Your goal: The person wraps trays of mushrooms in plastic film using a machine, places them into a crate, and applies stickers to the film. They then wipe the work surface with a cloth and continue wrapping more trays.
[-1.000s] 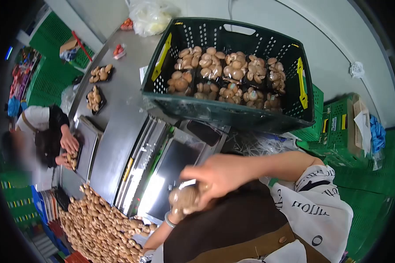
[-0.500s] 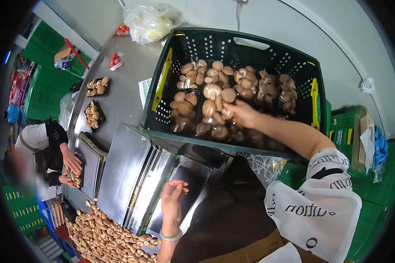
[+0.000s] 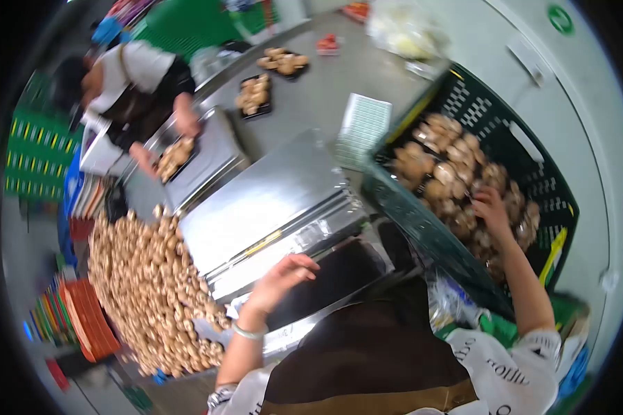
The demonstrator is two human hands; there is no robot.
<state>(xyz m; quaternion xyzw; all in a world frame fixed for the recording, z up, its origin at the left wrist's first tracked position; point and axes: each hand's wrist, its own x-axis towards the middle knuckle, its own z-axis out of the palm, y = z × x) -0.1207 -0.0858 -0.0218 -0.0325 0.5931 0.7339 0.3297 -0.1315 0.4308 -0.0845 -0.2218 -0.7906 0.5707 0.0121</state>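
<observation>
My right hand (image 3: 491, 209) is inside a dark green crate (image 3: 422, 214), over wrapped packs of brown mushrooms (image 3: 450, 173). Its fingers look loosely bent and apart, with no pack gripped; slight blur hides whether the fingertips touch one. The packs sit side by side, and one paler pack appears to lie on top of the others. My left hand (image 3: 282, 282), a bracelet on its wrist, hovers with fingers apart and nothing in them. Below it is the dark plate (image 3: 325, 285) of a silver metal machine (image 3: 263, 207).
Loose mushrooms (image 3: 152, 290) are heaped at the left. A co-worker's hands (image 3: 185, 123) hold a mushroom tray (image 3: 176, 158) at a scale (image 3: 211, 159). Two filled trays (image 3: 254, 95), a printed sheet (image 3: 363, 128) and a plastic bag (image 3: 405, 31) lie on the metal table (image 3: 304, 104).
My view has turned left, so the crate appears further right and tilted. My right hand has drawn back from the top pack toward the crate's right side. My left hand still hovers.
</observation>
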